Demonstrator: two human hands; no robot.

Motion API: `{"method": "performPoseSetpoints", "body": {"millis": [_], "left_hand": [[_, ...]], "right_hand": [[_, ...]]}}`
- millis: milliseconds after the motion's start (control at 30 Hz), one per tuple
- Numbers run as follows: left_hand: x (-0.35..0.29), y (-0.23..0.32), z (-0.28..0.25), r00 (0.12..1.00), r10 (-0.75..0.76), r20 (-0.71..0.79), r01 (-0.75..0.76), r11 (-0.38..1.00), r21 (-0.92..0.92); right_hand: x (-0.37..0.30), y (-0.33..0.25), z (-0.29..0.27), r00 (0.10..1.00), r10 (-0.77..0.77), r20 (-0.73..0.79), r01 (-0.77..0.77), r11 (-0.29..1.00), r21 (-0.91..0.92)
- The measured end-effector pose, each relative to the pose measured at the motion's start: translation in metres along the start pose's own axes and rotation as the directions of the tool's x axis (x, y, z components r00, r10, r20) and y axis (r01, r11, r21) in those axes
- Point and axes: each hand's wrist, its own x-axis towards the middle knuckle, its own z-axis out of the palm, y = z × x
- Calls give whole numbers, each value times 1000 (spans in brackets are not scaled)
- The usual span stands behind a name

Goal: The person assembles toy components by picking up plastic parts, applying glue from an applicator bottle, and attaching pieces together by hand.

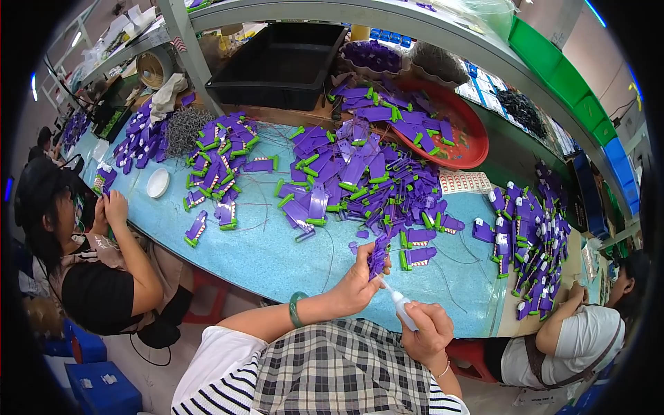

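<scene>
Near the table's front edge my left hand [354,285] is closed around a purple plastic part [378,253], held upright above the table. My right hand [429,330] grips a small white squeeze bottle [401,304] with a thin nozzle. The nozzle tip points at the lower end of the purple part; whether it touches cannot be made out. Just beyond my hands lie purple pieces with green ends [418,257]. A large heap of similar purple and green pieces [366,173] covers the middle of the table.
A red basin [470,142] and a black tray [273,66] stand at the back under a shelf. A sticker sheet [465,182], a white dish [158,182] and more piles [529,242] lie about. People sit at left [104,270] and right [574,339].
</scene>
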Motion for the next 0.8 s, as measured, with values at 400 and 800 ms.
{"method": "performPoseSetpoints", "body": {"millis": [400, 800], "left_hand": [[21, 17, -137, 941, -145, -307, 157, 987, 17], [38, 19, -389, 667, 455, -590, 640, 56, 767]], "right_hand": [[-8, 7, 8, 992, 75, -106, -77, 997, -19], [-5, 10, 5, 990, 108, -87, -101, 992, 79]]}}
